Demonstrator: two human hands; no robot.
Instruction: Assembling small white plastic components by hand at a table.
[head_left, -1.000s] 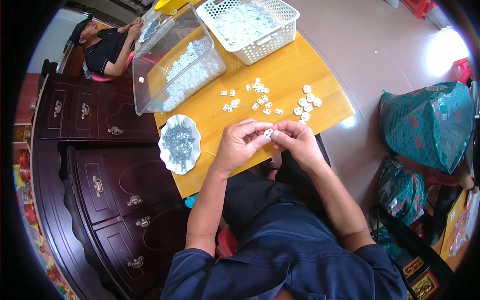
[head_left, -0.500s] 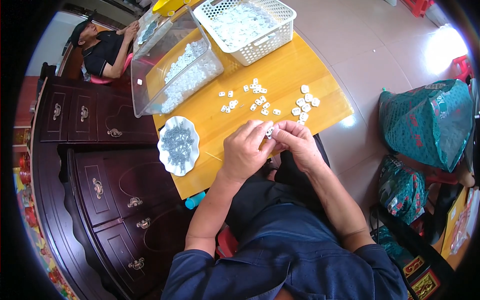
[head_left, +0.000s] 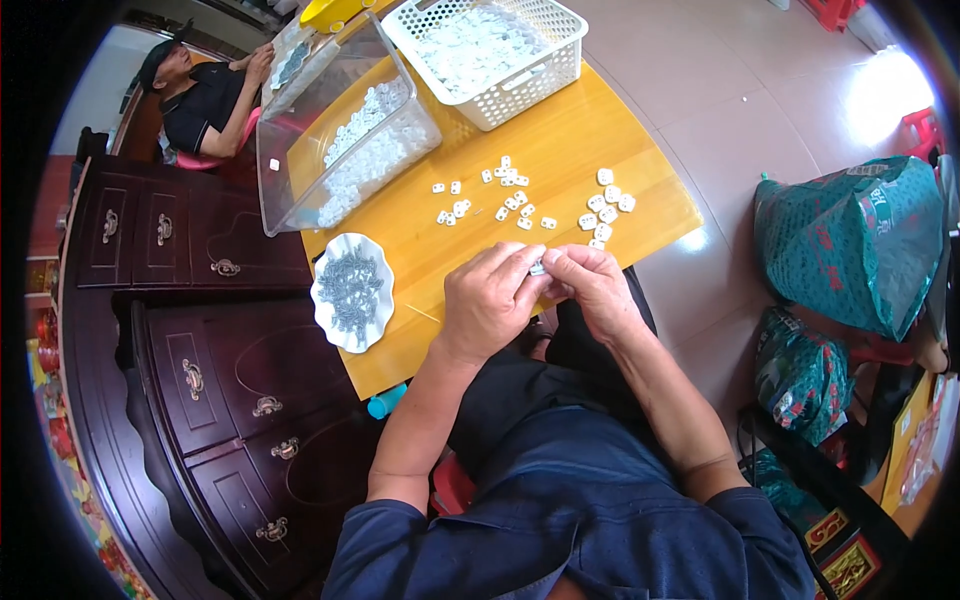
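Observation:
Over the near edge of the wooden table (head_left: 470, 255), my left hand (head_left: 492, 298) and my right hand (head_left: 592, 288) meet fingertip to fingertip. Both are closed on one small white plastic piece (head_left: 538, 268), mostly covered by the fingers. Past them lie several small white pieces with dark holes (head_left: 518, 202). To their right is a group of larger white pieces (head_left: 605, 212). Left of my left hand, a white scalloped dish (head_left: 383, 318) holds a heap of small grey metal parts (head_left: 350, 290).
A clear plastic bin (head_left: 285, 215) and a white perforated basket (head_left: 500, 105), both with white pieces inside, stand at the table's far side. A thin yellow stick (head_left: 423, 313) lies near the dish. Dark drawers (head_left: 240, 370) stand left; teal bags (head_left: 850, 245) right. Another person (head_left: 210, 105) sits far left.
The white piece between my fingertips has turned, and less of its dark-holed face shows. My hands stay in nearly the same place; the whole view has shifted slightly.

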